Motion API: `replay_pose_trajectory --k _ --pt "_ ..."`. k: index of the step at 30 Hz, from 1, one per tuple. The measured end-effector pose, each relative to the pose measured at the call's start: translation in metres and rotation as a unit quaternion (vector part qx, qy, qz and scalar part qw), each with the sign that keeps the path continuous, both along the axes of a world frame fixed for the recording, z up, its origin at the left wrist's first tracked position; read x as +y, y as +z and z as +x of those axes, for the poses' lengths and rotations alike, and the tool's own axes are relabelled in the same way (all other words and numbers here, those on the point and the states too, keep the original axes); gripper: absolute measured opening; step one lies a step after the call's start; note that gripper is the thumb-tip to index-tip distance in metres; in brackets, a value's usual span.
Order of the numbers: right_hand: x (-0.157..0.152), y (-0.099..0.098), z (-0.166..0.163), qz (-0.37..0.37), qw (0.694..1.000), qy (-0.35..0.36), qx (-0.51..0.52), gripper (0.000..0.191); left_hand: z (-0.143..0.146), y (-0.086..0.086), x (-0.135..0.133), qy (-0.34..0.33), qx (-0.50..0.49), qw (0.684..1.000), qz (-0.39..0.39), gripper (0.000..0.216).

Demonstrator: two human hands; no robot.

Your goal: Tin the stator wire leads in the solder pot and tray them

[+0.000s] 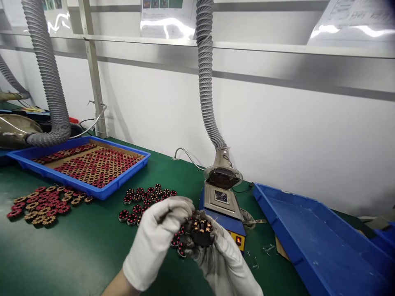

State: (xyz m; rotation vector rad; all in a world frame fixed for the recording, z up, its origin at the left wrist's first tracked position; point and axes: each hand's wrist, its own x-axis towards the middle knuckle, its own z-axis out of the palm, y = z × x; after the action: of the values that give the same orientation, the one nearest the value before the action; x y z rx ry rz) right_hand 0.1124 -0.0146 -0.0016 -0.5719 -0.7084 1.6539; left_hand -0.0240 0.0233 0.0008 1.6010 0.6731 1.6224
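Observation:
Both my hands wear white gloves and meet low in the middle of the view. My right hand grips a small round wound coil part, black with copper windings, held up in front of me. My left hand is curled, its fingertips pinched at the upper left edge of that same part. Just behind my hands, several more red and black coil parts lie loose on the green mat. A blue solder pot with a square metal well sits right behind the held part.
A blue tray of many coil parts stands at the left, with a loose heap in front of it. A second blue tray lies at the right. Grey extraction hoses hang down, one ending over the solder pot.

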Motion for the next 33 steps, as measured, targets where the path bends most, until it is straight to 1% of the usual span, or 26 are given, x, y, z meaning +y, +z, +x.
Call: replay_pose_trajectory --k 1,2,5,6,7,10,12,15,16,17,18,20,22,24,27,28,29,30,31,33 --pt "0.001 -0.001 0.001 -0.002 1.0 0.013 0.013 0.03 -0.001 0.002 -0.001 0.001 0.003 1.0 -0.021 0.019" --pt "0.002 -0.003 0.002 -0.004 0.999 0.023 0.031 0.03 -0.002 0.004 -0.003 -0.01 0.03 0.999 -0.024 0.022" --pt "0.006 -0.011 0.006 -0.013 0.995 0.041 0.088 0.026 -0.002 0.01 -0.006 -0.06 0.143 0.988 0.02 0.043" --pt "0.007 -0.013 0.006 -0.017 0.994 0.045 0.101 0.024 -0.002 0.011 -0.006 -0.073 0.159 0.984 0.033 0.046" --pt "0.008 -0.015 0.007 -0.02 0.992 0.051 0.109 0.023 -0.001 0.011 -0.007 -0.079 0.157 0.984 0.035 0.043" --pt "0.008 -0.014 0.004 -0.019 0.993 0.069 0.093 0.024 0.001 0.004 -0.004 -0.085 0.089 0.992 0.007 0.027" --pt "0.007 -0.01 0.0 -0.017 0.996 0.06 0.059 0.027 0.001 -0.002 -0.002 -0.068 0.027 0.997 -0.025 0.02" --pt "0.004 -0.006 -0.004 -0.021 0.999 0.035 0.024 0.03 0.0 -0.004 -0.001 -0.022 -0.064 0.996 -0.06 0.015" --pt "0.004 -0.005 -0.005 -0.024 0.999 0.029 0.023 0.031 0.0 -0.003 -0.001 -0.013 -0.082 0.994 -0.072 0.016" --pt "0.004 -0.005 -0.005 -0.026 0.999 0.023 0.025 0.031 0.0 -0.001 -0.001 -0.018 -0.083 0.992 -0.089 0.016" --pt "0.004 -0.005 -0.006 -0.027 0.999 0.014 0.03 0.03 0.0 0.0 -0.001 -0.04 -0.069 0.991 -0.106 0.017" --pt "0.005 -0.006 -0.007 -0.03 0.999 -0.012 0.038 0.029 0.003 0.002 -0.001 -0.109 -0.031 0.984 -0.135 0.021" --pt "0.008 -0.007 -0.009 -0.03 0.998 -0.032 0.043 0.03 0.007 0.001 -0.001 -0.151 -0.032 0.979 -0.134 0.021" --pt "0.009 -0.009 -0.008 -0.027 0.998 -0.025 0.042 0.033 0.009 -0.001 0.0 -0.135 -0.073 0.98 -0.125 0.02" --pt "0.008 -0.012 -0.004 -0.016 0.998 0.019 0.058 0.03 0.005 -0.002 0.001 -0.05 -0.128 0.983 -0.118 0.02" --pt "0.008 -0.013 -0.002 -0.012 0.997 0.039 0.07 0.028 0.002 -0.001 0.001 -0.022 -0.131 0.985 -0.115 0.02" --pt "0.008 -0.014 0.0 -0.005 0.995 0.058 0.085 0.027 -0.001 0.0 0.001 -0.007 -0.116 0.987 -0.111 0.02" --pt "0.008 -0.014 0.001 0.001 0.992 0.076 0.103 0.026 -0.003 0.002 0.0 -0.013 -0.08 0.991 -0.108 0.02" --pt "0.009 -0.014 0.002 0.005 0.988 0.093 0.124 0.025 -0.005 0.004 -0.002 -0.032 -0.027 0.994 -0.102 0.024" --pt "0.009 -0.014 0.001 0.005 0.978 0.12 0.173 0.02 -0.006 0.008 -0.004 -0.075 0.085 0.992 -0.063 0.045"
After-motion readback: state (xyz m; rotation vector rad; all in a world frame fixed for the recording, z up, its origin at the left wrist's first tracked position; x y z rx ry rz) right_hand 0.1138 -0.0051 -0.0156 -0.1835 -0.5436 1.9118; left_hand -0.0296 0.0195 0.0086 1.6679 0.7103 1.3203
